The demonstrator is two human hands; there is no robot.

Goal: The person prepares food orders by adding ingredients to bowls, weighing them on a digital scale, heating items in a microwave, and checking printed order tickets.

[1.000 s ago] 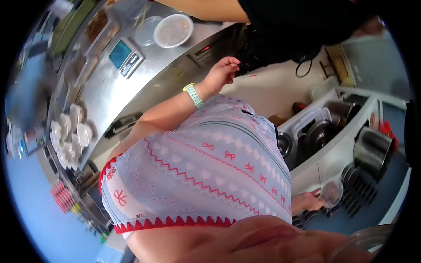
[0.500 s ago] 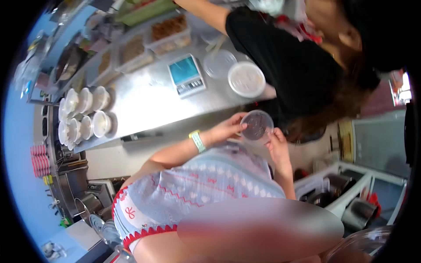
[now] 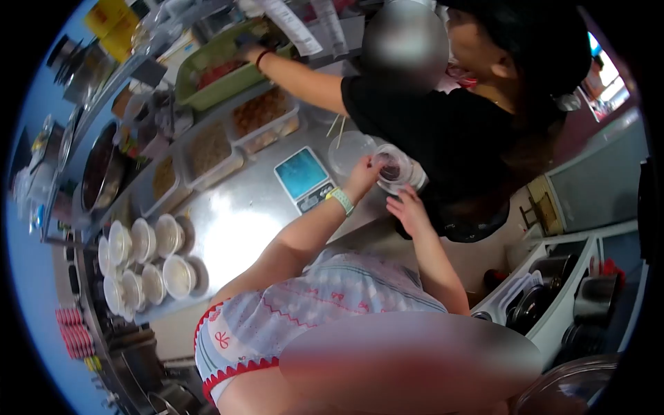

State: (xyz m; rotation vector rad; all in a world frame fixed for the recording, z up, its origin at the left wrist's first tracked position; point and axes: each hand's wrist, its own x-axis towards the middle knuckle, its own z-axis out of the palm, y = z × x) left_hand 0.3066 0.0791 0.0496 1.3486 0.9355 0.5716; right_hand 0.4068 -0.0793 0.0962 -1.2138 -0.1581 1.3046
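Note:
My left hand (image 3: 362, 178), with a pale green wristband, grips the rim of a small round clear plastic container (image 3: 394, 164) with dark contents. The container is over the far-right part of the counter, in front of a white round tub (image 3: 418, 176) that it partly hides. Just below the container is my right hand (image 3: 411, 210), its fingers apart; whether a fingertip touches the container I cannot tell. A round clear lid (image 3: 349, 152) lies behind my left hand, and a digital scale (image 3: 303, 178) with a blue-green top stands to its left.
A co-worker in a black shirt (image 3: 436, 128) stands close on the right, one arm reaching to a green bin (image 3: 214, 69). Food tubs (image 3: 214, 155) line the counter's back. Several white cups (image 3: 168, 235) stand at left. A shelf with pots (image 3: 553, 294) is at lower right.
Both my hands have moved forward over the counter with the container. My right hand has let go of its edge. The view has shifted, and the co-worker's hand now shows at the green bin.

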